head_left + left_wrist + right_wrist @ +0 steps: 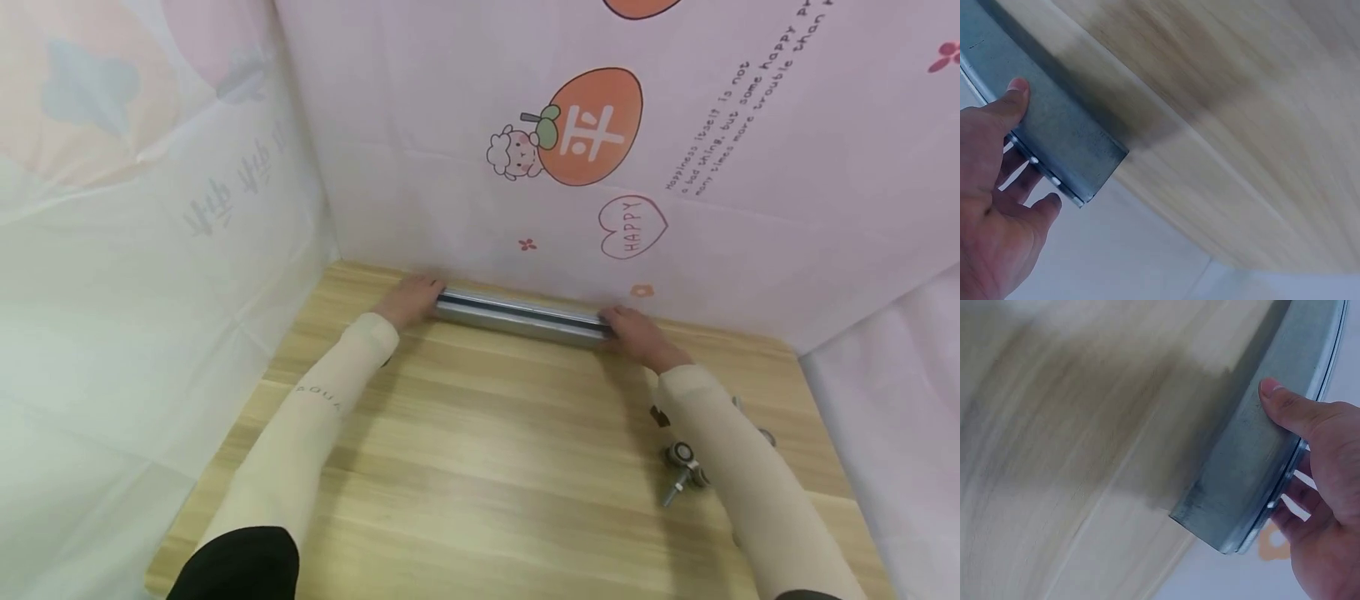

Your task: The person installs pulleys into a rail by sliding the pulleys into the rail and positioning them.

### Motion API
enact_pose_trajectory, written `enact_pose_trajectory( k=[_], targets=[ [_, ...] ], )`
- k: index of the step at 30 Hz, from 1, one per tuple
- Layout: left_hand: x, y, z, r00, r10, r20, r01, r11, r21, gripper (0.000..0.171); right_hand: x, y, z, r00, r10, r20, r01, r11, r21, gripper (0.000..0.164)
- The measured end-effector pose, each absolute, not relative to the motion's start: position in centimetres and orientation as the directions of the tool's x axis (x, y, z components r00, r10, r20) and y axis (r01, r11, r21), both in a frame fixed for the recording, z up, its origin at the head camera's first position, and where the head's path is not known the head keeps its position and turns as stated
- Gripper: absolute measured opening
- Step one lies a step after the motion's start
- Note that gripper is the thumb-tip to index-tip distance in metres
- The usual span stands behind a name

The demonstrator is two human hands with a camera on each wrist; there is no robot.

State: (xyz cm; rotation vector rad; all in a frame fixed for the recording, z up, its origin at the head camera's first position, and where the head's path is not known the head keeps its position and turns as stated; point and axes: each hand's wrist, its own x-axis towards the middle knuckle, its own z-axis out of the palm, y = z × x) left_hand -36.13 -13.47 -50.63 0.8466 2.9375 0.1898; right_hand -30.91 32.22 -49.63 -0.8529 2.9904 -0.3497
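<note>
A grey metal channel rail with a dark slot along its top lies lengthwise near the back edge of the wooden board. My left hand grips it close to its left end. In the left wrist view, the thumb presses on the rail's smooth side and the other fingers go round the slotted side. Near the opposite end my right hand holds the rail in the same way. The right wrist view shows its thumb on the flat metal side, with the fingertips partly hidden behind the rail.
On the right of the wooden board, a wheeled roller with a bolt lies beside the right sleeve, which partly covers more metal pieces. A small dark piece lies nearby. Printed white cloth hangs behind the board and at both sides.
</note>
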Motion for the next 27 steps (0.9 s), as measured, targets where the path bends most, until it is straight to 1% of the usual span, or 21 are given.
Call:
enact_pose_trajectory(
  k=[3, 8, 14, 18, 27],
  targets=[
    [-35.2, -14.6, -50.0, -0.832, 0.554, -0.024, 0.549, 0.829, 0.11, 0.051, -30.4, 31.4, -49.5, -0.84, -0.541, 0.044, -0.539, 0.821, -0.188, 0.054],
    [-33.9, -15.9, -49.2, -0.833, 0.553, -0.037, 0.546, 0.83, 0.112, 0.052, -29.5, 30.3, -49.3, -0.831, -0.555, 0.041, -0.554, 0.819, -0.147, 0.056],
    [-31.6, -17.0, -48.2, -0.829, 0.559, -0.024, 0.553, 0.825, 0.12, 0.052, -28.1, 29.5, -48.7, -0.805, -0.588, 0.082, -0.594, 0.795, -0.126, 0.055],
    [-30.1, -17.6, -48.3, -0.827, 0.56, -0.038, 0.553, 0.825, 0.115, 0.052, -26.7, 29.0, -48.5, -0.792, -0.604, 0.088, -0.611, 0.784, -0.114, 0.05],
    [-26.9, -19.2, -49.1, -0.813, 0.581, -0.043, 0.573, 0.811, 0.121, 0.053, -23.5, 27.7, -48.8, -0.791, -0.611, 0.033, -0.61, 0.783, -0.12, 0.052]
  ],
)
